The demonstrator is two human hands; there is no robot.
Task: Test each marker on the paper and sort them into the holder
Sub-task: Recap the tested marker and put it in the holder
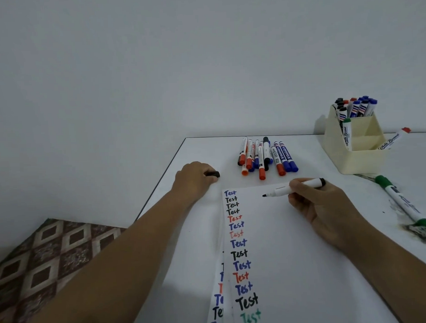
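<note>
Paper [295, 255] nearest — right hand [315, 203] grips uncapped marker [292, 188] above it; left hand [195, 180] pinches cap [213, 174].

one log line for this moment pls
step: testing black marker | right hand: holds it uncapped, tip over paper | left hand: holds cap | untested pile waiting

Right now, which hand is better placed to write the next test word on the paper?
Right: the right hand grips the uncapped marker, tip over the paper. The left hand holds the cap.
</note>
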